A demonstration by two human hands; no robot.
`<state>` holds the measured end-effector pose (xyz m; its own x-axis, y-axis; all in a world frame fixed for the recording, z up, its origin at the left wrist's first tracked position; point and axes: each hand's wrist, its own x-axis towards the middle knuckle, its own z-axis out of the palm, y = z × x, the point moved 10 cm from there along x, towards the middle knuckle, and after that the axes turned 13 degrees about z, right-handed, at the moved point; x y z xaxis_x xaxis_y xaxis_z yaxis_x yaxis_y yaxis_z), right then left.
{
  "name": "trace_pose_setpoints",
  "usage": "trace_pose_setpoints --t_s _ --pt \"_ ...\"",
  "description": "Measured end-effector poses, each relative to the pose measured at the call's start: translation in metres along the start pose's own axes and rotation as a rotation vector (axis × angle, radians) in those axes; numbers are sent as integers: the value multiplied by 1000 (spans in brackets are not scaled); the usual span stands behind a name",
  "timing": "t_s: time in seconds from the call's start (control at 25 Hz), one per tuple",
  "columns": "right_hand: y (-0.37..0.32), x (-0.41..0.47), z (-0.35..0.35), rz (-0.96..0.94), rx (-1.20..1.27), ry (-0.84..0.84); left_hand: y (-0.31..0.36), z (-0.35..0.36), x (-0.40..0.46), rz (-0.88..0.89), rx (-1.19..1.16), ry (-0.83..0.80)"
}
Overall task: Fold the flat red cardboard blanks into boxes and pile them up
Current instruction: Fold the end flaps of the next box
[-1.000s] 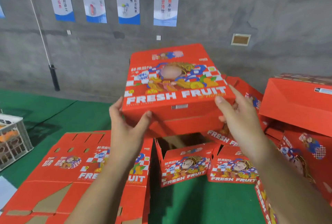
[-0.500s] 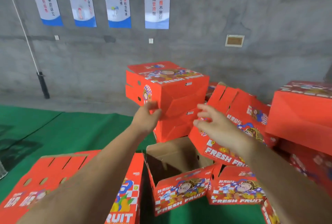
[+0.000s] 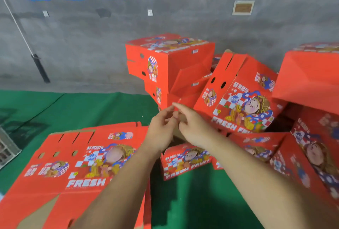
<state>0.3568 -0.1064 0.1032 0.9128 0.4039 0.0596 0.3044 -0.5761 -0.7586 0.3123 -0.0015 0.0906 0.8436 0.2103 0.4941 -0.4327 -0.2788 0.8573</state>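
Now left hand [image 3: 161, 129] and right hand [image 3: 192, 127] loose, empty, fingertips meeting before folded box [image 3: 168, 58].

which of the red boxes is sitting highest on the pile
The folded box on top of the stack by the grey wall, past both hands. It sits level on another box, while the box to its right leans tilted and lower.

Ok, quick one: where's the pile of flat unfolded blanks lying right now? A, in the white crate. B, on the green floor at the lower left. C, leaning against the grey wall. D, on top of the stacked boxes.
B: the flat blanks lie on the green floor at the lower left, beneath the left forearm, while the folded boxes stand piled by the wall.
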Motion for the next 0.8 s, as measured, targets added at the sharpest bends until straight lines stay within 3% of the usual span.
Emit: trace_pose_setpoints --t_s 0.08,0.16,0.2,0.28,0.32,0.36,0.56,0.68,0.8 --pt "10 -24 38 51 64 -99 -6 -17 -44 46 86 -66" --pt "27 -58 90 198 141 -266 -32 -66 -101 -27 450 7" --pt "37 -78 117 295 178 -341 -51 -90 -135 -158 696 0" --pt "56 -115 165 495 313 -448 -92 -109 -208 -491 1018 -244" --pt "65 -132 184 593 391 -472 -107 -103 -237 -558 1065 -377" --pt "73 -146 198 672 466 -477 -112 -93 -258 -553 1063 -421" --pt "104 -167 212 843 674 -369 -89 -65 -291 -443 1004 -331" --pt "116 -180 211 874 587 -375 -82 -52 -307 -364 899 -390" --pt "131 -181 213 802 482 -262 -77 -52 -323 -257 716 -409"
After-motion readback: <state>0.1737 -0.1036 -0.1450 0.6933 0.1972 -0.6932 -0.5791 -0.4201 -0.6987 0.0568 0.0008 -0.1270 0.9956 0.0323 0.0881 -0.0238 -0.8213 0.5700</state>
